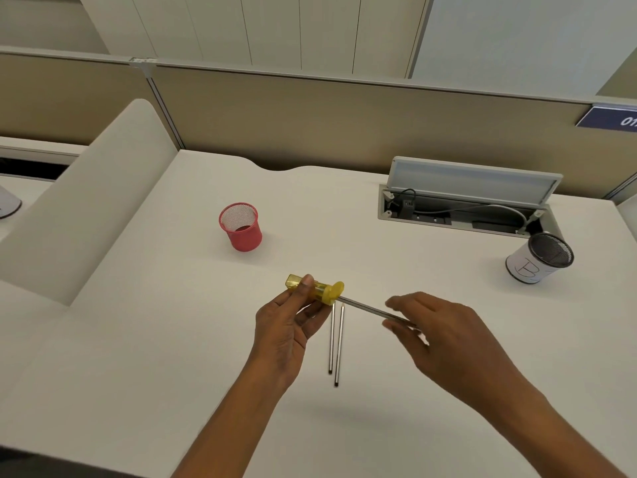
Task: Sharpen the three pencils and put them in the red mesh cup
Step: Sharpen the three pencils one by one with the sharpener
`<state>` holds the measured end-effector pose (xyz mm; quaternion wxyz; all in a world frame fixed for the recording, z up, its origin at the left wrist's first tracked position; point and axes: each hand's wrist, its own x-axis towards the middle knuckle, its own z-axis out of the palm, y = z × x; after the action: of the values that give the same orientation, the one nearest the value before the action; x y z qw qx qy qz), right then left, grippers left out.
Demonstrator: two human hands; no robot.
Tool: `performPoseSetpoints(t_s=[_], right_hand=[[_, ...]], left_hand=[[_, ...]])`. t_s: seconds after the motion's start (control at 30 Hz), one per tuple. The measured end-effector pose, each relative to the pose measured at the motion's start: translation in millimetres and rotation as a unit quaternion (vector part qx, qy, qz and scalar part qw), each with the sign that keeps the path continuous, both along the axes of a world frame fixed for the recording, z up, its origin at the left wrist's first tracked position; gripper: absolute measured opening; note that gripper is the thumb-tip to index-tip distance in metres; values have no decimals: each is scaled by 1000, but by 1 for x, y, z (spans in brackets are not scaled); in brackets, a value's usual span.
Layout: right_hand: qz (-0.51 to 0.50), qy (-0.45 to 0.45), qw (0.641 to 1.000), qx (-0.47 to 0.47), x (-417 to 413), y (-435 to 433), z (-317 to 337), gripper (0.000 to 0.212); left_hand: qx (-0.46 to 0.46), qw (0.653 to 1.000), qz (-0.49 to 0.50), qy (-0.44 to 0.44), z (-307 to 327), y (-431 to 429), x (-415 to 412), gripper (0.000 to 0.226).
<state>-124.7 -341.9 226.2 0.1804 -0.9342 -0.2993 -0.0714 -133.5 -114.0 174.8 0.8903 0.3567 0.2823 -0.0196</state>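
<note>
My left hand (pixel 287 326) grips a yellow pencil sharpener (pixel 315 288) above the middle of the white desk (pixel 155 339). One pencil (pixel 365 308) has its tip inside the sharpener's round end, and my right hand (pixel 441 334) pinches its far end; the fingers look blurred. Two more pencils (pixel 336 343) lie side by side on the desk just below the sharpener, pointing towards me. The red mesh cup (pixel 241 226) stands upright at the back left of my hands with nothing visible inside.
A black mesh cup (pixel 537 257) wrapped in white paper stands at the right. Behind it an open cable tray (pixel 465 212) with its lid raised is set into the desk. A padded divider (pixel 86 208) borders the left side; a partition wall runs along the back.
</note>
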Motion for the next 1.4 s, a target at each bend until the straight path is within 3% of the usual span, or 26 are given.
performPoseSetpoints(t_s=[0.1,0.2,0.3,0.37,0.4,0.43,0.5,0.53,0.57,0.6,0.67,0.7,0.77,0.83,0.9,0.93,1.03,1.07,1.1,1.13,1.17,1.2,1.23,1.3,1.37,1.4], right_hand=[[6,-82,997,-15,-1,-2,-11,13],[15,-184,980,-69,0,-6,-20,17],[38,-215,973,-76,-4,-4,-23,16],[1,-120,993,0,-8,2,-21,11],[-39,-18,996,73,-7,5,-20,15],[-82,116,977,157,-4,6,-19,21],[-144,333,896,256,4,4,-16,24],[-147,378,876,260,6,2,-15,24],[-134,378,882,248,8,1,-14,23],[-105,327,913,219,7,0,-13,19],[-39,127,984,115,5,-2,-14,8],[-7,28,998,47,2,-1,-16,14],[45,-102,992,-52,2,-1,-23,22],[51,-113,991,-47,1,1,-27,26],[6,9,999,49,-1,8,-26,35],[-19,131,984,120,0,11,-24,40],[-104,465,833,280,9,7,-17,38],[-113,509,802,291,11,5,-15,34],[-114,512,800,292,12,3,-15,31],[-104,467,835,271,10,3,-16,26],[-91,374,894,227,8,1,-19,20],[-74,243,951,178,6,0,-23,14],[-46,117,985,120,4,0,-26,14],[18,-88,996,0,3,1,-31,21],[44,-180,980,-68,2,0,-33,27],[41,-183,980,-68,0,1,-33,28]], left_hand=[[-2,1000,0,5,1,-4,0,31],[-5,1000,-1,3,0,-6,-1,30],[2,1000,-12,-2,-1,-6,-2,23],[14,1000,-15,-3,-3,-6,-4,22],[20,1000,-16,-6,-3,-5,-5,23],[25,999,-19,-11,-3,-5,-7,24],[35,999,-27,-17,-4,-4,-9,27],[37,999,-27,-15,-4,-4,-10,28],[34,999,-23,-12,-5,-5,-11,28],[29,999,-17,-8,-5,-5,-11,28],[19,1000,-5,-1,-4,-6,-11,29],[17,1000,1,1,-4,-6,-11,31],[16,1000,4,-1,-3,-5,-10,33],[25,1000,0,-9,0,-4,-10,32],[39,999,-5,-22,2,-2,-9,28],[46,998,-8,-28,3,-1,-9,26],[62,997,-20,-37,3,1,-11,25],[62,997,-24,-37,3,0,-12,25],[59,997,-24,-36,3,-1,-12,25],[57,998,-21,-33,3,-2,-12,24],[56,998,-16,-28,2,-3,-12,25],[54,998,-12,-22,2,-4,-11,26],[48,999,-9,-17,2,-4,-11,28],[37,999,-8,-11,2,-6,-10,32],[35,999,-9,-11,2,-7,-9,34],[36,999,-9,-13,2,-7,-9,34]])
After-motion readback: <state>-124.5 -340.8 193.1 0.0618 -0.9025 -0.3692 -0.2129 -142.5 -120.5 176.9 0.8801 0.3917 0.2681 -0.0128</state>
